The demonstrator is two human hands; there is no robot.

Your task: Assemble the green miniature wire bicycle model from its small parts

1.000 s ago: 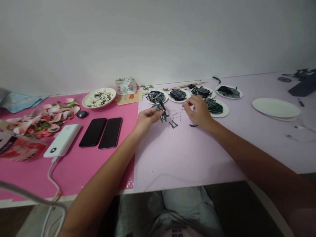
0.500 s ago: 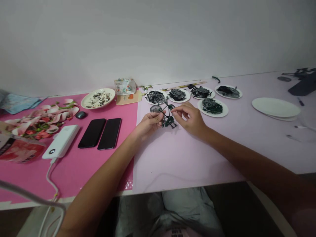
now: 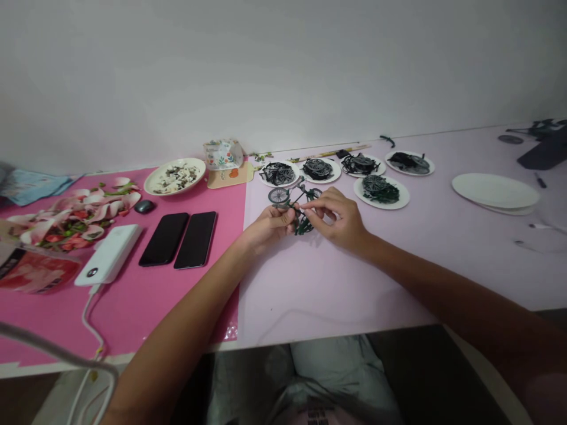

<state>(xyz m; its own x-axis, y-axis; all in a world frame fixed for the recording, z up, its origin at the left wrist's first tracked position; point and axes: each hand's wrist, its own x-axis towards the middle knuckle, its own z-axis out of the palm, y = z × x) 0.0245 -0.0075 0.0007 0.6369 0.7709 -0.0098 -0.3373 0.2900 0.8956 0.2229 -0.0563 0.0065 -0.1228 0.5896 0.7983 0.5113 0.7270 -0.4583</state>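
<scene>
A dark green and grey model bicycle (image 3: 303, 226) is held just above the lilac tabletop. My left hand (image 3: 274, 224) pinches it from the left between thumb and fingers. One spoked wheel (image 3: 278, 195) sticks out beyond those fingers. From the right, my right hand (image 3: 337, 219) closes its thumb and forefinger at the bicycle's frame; whether a small part sits between those fingertips is hidden. Behind the hands stand white plates of loose bicycle parts, the closest being a plate (image 3: 283, 182) with dark pieces and a plate (image 3: 325, 177) with grey wheels.
Two phones (image 3: 195, 240), a white power bank (image 3: 108, 254) and a computer mouse (image 3: 144, 206) lie on the pink mat to the left. Petals (image 3: 104, 206) and a bowl (image 3: 153, 190) are behind them. White plates (image 3: 496, 192) are stacked at the right.
The bicycle has been turned and tilted slightly in my left hand. My right hand has shifted left, bringing its fingertips closer to the left thumb.
</scene>
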